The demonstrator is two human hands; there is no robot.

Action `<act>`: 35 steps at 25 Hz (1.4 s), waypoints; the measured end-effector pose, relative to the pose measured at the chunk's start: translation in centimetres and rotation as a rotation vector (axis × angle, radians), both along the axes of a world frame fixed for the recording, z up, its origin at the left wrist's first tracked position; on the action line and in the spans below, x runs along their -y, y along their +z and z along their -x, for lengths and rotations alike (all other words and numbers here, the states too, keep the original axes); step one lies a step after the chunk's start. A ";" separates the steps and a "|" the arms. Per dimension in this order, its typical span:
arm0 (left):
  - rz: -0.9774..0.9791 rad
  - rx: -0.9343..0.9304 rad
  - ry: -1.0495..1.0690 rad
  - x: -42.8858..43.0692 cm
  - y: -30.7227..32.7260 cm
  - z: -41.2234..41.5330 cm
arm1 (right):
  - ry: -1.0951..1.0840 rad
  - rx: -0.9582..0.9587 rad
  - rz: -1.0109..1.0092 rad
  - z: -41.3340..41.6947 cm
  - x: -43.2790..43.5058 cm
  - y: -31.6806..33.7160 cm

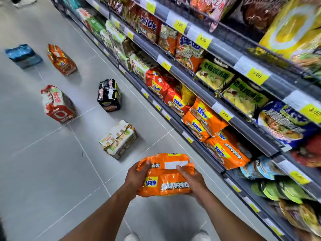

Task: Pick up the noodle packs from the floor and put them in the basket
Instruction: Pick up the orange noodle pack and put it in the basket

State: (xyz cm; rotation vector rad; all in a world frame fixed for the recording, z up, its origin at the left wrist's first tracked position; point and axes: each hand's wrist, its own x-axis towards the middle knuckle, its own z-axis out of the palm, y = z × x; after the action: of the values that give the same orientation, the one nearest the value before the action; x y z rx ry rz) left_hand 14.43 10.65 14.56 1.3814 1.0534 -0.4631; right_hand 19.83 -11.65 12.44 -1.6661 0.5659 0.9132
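Note:
I hold an orange noodle pack (167,178) in front of me above the floor, my left hand (137,178) gripping its left end and my right hand (192,181) its right end. Several more packs lie on the grey tile floor: a white-and-green pack (119,139) closest, a black pack (109,95), a red-and-white pack (58,104), an orange-brown pack (60,59) and a blue pack (23,55) farthest away. No basket is in view.
Store shelves (231,119) stocked with noodle packs and yellow price tags run along the right side. The aisle floor stretches to the left. My shoes (132,237) show at the bottom edge. Another person's feet (22,0) stand at the top left.

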 end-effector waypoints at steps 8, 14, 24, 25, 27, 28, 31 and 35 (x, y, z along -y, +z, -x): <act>0.018 -0.027 -0.210 -3.2 9.6 0.9 | -0.170 -0.043 -0.054 6.4 -2.1 9.9; 0.187 0.007 -0.539 -2.0 10.2 0.9 | -0.319 -0.035 -0.035 9.6 0.4 10.2; 0.060 -0.006 -0.734 13.6 8.7 4.0 | -0.681 -0.015 -0.055 18.9 13.4 10.9; 0.059 0.005 -0.759 15.8 8.7 4.7 | -0.717 -0.013 -0.064 20.2 15.2 11.2; 0.077 0.031 -0.810 20.1 9.0 6.0 | -0.781 -0.014 -0.069 22.7 18.6 11.5; 0.080 0.039 -0.847 22.9 9.1 6.8 | -0.828 -0.006 -0.078 24.3 20.9 11.7; 0.089 0.055 -0.939 30.0 9.3 9.2 | -0.934 0.012 -0.077 28.6 26.4 12.0; 0.062 0.038 -1.089 41.1 9.2 14.0 | -1.124 -0.020 -0.079 35.9 35.2 11.8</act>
State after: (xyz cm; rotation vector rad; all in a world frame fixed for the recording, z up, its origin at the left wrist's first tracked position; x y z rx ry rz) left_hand 0.38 -30.43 23.79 1.8188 0.1568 -1.2277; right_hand -16.06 -46.83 24.23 -0.9901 1.2678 0.1110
